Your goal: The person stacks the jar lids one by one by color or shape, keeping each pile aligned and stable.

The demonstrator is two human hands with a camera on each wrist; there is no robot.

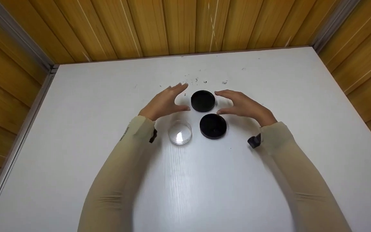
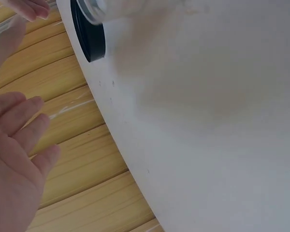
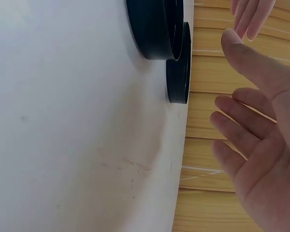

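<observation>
Two shallow round black dishes lie on the white table. The far black dish [image 1: 203, 101] sits between my hands, and the near black dish [image 1: 213, 126] is a little closer to me. Left of the near one is a clear, shallow round dish [image 1: 179, 132]. My left hand [image 1: 166, 100] is held above the table, thumb and fingers apart, with nothing in it. Opposite it, my right hand [image 1: 242, 104] has the same spread shape and also holds nothing. Its thumb tip is close to the near black dish; whether they touch I cannot tell.
Yellow wood-look panels [image 1: 179, 25] stand along the back and both sides of the white table [image 1: 92, 96]. Small dark marks [image 1: 204, 82] dot the surface beyond the dishes. A small black device [image 1: 254, 141] is strapped at my right wrist.
</observation>
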